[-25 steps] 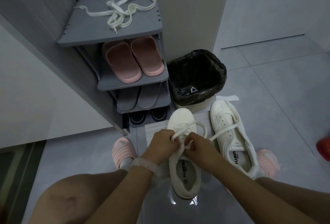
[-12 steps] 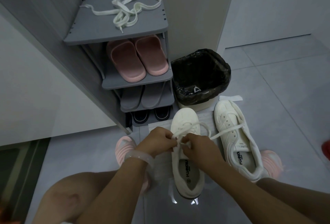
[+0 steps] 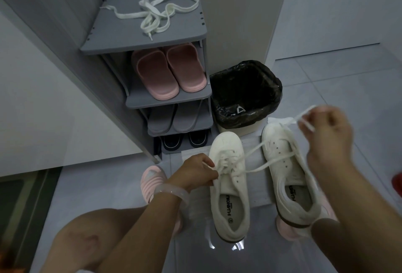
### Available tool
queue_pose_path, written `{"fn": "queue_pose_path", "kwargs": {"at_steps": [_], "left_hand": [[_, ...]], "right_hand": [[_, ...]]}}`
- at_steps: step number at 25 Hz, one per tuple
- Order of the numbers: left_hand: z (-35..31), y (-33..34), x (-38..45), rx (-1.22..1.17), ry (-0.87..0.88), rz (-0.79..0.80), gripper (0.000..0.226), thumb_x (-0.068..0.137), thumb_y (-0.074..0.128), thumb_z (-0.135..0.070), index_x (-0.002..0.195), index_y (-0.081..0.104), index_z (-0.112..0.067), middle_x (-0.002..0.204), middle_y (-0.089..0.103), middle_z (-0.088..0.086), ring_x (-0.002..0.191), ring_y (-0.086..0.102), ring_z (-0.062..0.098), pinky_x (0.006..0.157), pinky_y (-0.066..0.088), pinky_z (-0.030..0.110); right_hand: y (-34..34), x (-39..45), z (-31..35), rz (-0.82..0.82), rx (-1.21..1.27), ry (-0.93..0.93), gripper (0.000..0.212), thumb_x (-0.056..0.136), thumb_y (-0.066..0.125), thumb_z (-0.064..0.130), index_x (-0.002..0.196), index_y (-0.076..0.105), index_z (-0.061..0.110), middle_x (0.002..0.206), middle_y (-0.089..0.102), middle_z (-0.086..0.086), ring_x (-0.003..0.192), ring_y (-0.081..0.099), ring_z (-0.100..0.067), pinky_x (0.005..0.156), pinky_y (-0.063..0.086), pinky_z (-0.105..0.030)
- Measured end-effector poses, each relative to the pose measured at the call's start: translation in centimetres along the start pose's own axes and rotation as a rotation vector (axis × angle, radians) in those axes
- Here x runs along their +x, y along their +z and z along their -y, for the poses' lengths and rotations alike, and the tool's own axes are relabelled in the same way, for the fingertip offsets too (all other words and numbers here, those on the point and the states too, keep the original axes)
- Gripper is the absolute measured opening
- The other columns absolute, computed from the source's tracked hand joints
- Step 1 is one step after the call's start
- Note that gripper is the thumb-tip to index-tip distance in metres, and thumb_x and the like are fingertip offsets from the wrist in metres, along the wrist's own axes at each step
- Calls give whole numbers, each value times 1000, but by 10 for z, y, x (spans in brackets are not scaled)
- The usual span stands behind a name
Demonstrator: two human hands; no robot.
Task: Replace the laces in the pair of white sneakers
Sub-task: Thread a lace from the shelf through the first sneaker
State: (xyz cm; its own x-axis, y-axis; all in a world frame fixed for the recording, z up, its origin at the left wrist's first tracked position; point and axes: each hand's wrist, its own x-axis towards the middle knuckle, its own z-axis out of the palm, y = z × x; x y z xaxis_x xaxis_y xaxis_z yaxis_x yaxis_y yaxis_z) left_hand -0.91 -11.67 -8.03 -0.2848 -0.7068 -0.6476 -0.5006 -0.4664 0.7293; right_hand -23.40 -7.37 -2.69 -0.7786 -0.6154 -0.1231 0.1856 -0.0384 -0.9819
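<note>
Left hand [image 3: 196,172] pinches the lace [image 3: 256,169] at the eyelets of the left sneaker [image 3: 230,185] on the floor; right hand [image 3: 326,133], raised over the right sneaker [image 3: 289,172], grips the lace's free end.

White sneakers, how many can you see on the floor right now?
2. The left sneaker lies on the floor in front of the shoe rack, and the right sneaker lies beside it, near the lined bin. None seems hidden.
</note>
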Motion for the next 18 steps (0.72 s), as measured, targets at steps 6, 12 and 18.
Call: {"fn": "queue_pose_path", "kwargs": {"at_steps": [6,12,18], "left_hand": [[-4,7,-1,114,158,52,38,78,62,3,109,53,-18,84,52,-4,73,53,6,63,48,13],[-10,10,1,-67,215,38,13,86,62,-12,88,54,-21,62,55,-6,53,52,-2,60,41,12],[-5,-2,2,207,145,-270,14,82,56,-2,77,55,-15,70,54,-1,62,52,7,56,41,12]], "right_hand": [[5,-4,23,466,-91,322,23,95,40,12,77,55,12,47,48,3,30,25,-4,32,19,-14],[5,-24,-9,1069,-1426,31,33,90,54,37,119,59,22,118,61,2,101,57,-10,82,41,-20],[1,-35,-31,1182,-1556,106,17,89,56,22,95,70,14,86,63,0,75,54,-11,64,41,-19]]}}
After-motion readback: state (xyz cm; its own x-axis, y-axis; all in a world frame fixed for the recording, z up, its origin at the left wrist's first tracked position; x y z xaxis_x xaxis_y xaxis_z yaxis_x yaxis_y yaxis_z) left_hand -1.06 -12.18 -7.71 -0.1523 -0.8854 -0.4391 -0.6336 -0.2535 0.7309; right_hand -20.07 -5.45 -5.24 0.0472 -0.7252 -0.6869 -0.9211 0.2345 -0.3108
